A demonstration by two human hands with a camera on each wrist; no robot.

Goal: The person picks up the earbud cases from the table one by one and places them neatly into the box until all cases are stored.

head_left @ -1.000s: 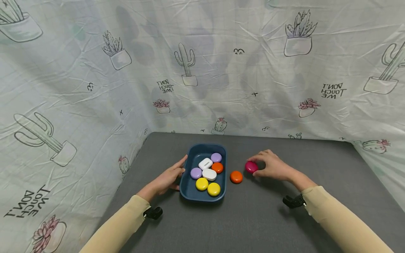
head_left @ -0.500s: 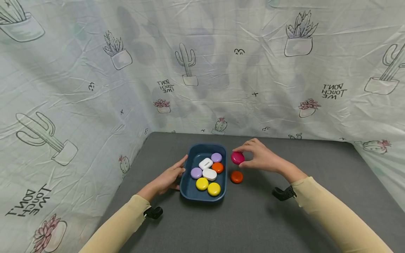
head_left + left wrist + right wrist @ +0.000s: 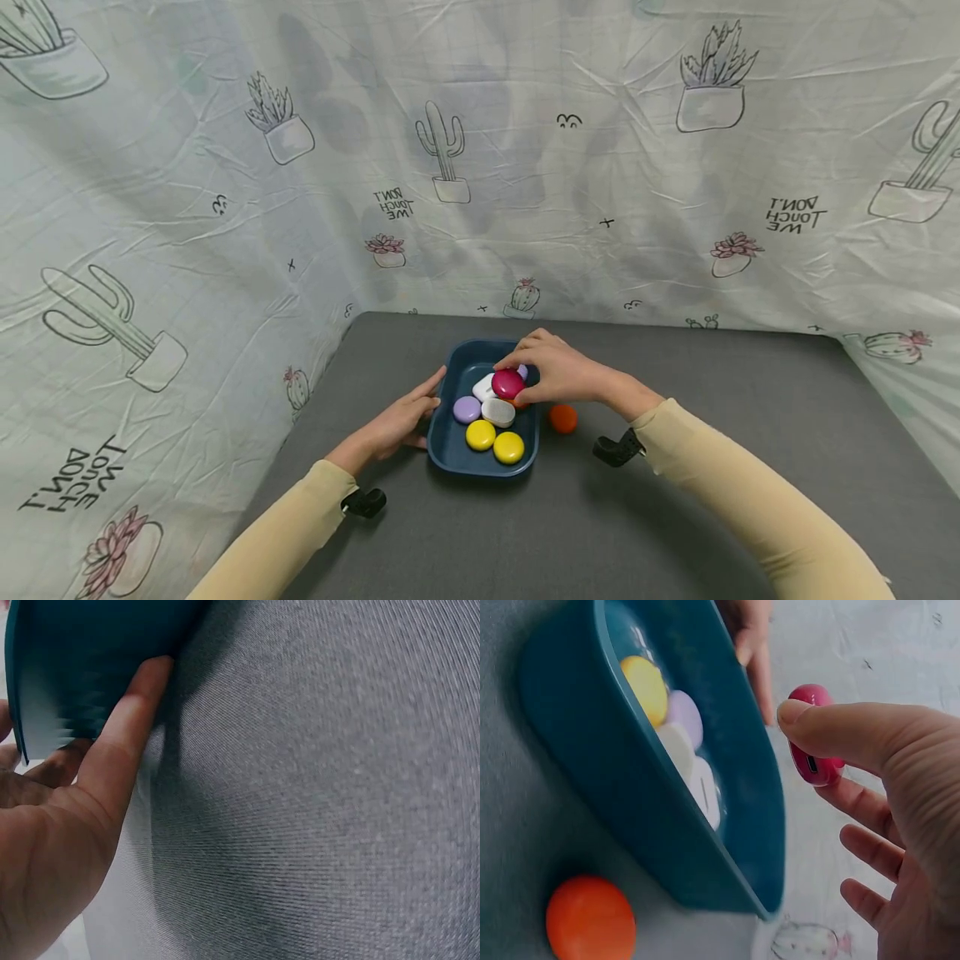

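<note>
My right hand [image 3: 558, 369] pinches a glossy crimson earbud case [image 3: 507, 384] between thumb and fingers, above the blue plastic bin [image 3: 442, 462]. A small port shows on the case's edge in the right wrist view. Against the bin's left wall rests my left hand [image 3: 401, 425], its thumb [image 3: 124, 735] stretched along the side. Inside the bin lie two yellow cases [image 3: 480, 435], a lilac case [image 3: 467, 409] and two white cases [image 3: 498, 413]. A second lilac case and an orange-red one there are mostly hidden behind my right hand and the crimson case.
One orange case [image 3: 562, 418] lies on the grey tabletop [image 3: 480, 542], just outside the bin's right wall. A white cloth [image 3: 525, 167] printed with cacti hangs behind the table and along its left side.
My right hand has lifted the crimson case off the table and carried it left, over the bin. The left hand stays at the bin's side.
</note>
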